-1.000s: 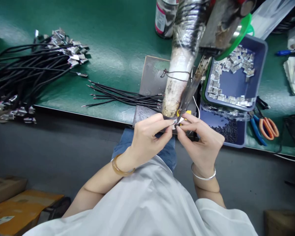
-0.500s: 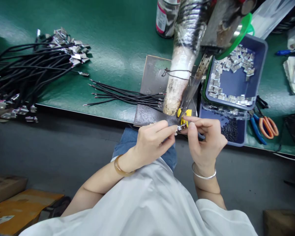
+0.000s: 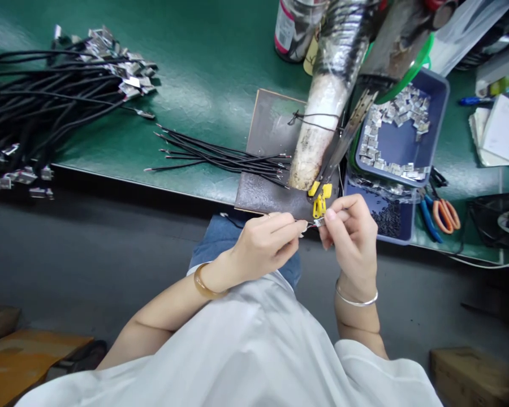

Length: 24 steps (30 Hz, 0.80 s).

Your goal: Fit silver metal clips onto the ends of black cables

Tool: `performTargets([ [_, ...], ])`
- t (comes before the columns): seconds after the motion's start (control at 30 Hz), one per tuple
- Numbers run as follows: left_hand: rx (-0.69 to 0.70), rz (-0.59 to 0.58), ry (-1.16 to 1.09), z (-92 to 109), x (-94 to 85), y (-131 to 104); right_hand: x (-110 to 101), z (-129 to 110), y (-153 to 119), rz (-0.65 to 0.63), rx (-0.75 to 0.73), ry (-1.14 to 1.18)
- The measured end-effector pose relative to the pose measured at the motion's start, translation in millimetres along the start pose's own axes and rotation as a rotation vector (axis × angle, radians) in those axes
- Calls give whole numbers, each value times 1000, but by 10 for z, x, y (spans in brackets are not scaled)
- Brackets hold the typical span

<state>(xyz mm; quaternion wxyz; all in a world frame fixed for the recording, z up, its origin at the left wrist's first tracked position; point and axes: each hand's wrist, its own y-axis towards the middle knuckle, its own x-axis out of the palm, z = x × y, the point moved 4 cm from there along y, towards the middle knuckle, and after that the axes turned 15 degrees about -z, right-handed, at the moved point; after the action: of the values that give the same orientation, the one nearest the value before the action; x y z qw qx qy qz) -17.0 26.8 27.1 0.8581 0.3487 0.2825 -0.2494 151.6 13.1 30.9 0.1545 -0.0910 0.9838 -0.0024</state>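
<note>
My left hand [image 3: 271, 242] is closed in a pinch on a thin black cable, mostly hidden by the fingers, whose fine wires [image 3: 310, 225] show at the fingertips. At the wires' end is a small silver metal connector [image 3: 319, 223], pinched between thumb and finger of my right hand [image 3: 355, 240]. Just above the connector stands a yellow clip-like piece [image 3: 319, 206] below a metal bar [image 3: 356, 118]. Several cut black cables [image 3: 220, 159] with stripped ends lie to the left, partly on a dark board [image 3: 265, 189].
A plastic-wrapped white tube [image 3: 316, 127] slants down over the board. To its right, a blue tray [image 3: 439, 121] of metal shells overlaps a lower tray [image 3: 402, 234] of small black parts. Orange-handled scissors [image 3: 446, 216] lie beside. Cables with connectors [image 3: 63, 102] are piled at left.
My right thumb and finger have closed on the connector, which sat by the yellow piece with the right fingers apart. The connector is now slightly below that piece. The view has shifted a little.
</note>
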Motion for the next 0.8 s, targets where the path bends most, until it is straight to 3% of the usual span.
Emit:
performTargets([
  [0.13, 5, 3, -35, -8, 3, -49, -16, -28, -9, 0, 16, -39],
  [0.3, -107, -8, -230, -46, -25, -89, -22, -17, -30, -71, 38, 3],
  [0.53, -12, 88, 9, 23, 33, -140, 1, 23, -42, -92, 74, -29],
  [0.63, -138, 89, -199, -17, 29, -123, 9, 24, -49, -77, 0, -151],
  [0.8, -385, -26, -839, -112, 104, -85, 44, -42, -80, 1, -292, -480],
])
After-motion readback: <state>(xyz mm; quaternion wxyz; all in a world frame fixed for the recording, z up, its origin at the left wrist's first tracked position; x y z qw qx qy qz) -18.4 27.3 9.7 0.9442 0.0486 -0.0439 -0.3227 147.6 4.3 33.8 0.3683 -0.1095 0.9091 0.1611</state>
